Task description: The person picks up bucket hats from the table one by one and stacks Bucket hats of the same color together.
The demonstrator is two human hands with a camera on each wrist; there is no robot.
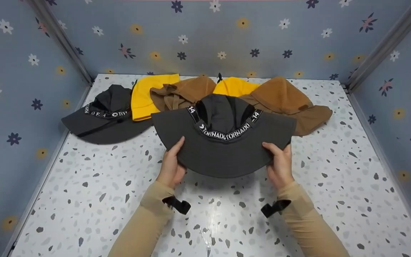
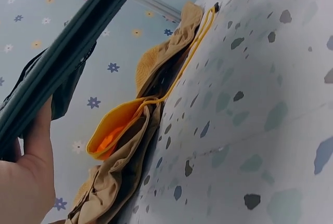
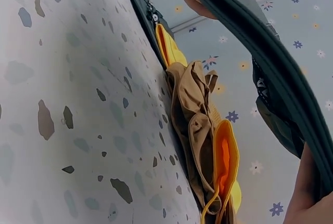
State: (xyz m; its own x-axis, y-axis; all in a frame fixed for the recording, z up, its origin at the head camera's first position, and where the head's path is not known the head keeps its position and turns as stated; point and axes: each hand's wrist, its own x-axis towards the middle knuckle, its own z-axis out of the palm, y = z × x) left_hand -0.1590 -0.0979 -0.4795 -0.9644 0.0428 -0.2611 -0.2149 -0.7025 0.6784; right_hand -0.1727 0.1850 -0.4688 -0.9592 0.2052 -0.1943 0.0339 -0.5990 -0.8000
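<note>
Both hands hold a dark grey sun hat by its wide brim, raised above the table. The lettered inner band and the crown's inside face the head camera. My left hand grips the brim's left side, thumb on top and fingers underneath. On the other side, my right hand pinches the brim the same way. In the left wrist view the brim appears edge-on, and the right wrist view also shows the hat from its edge, with a gap between it and the table.
Behind lies a row of hats: another dark grey hat at left, a yellow hat, a brown hat, a second yellow one and a brown one at right. Flowered panels enclose the speckled table.
</note>
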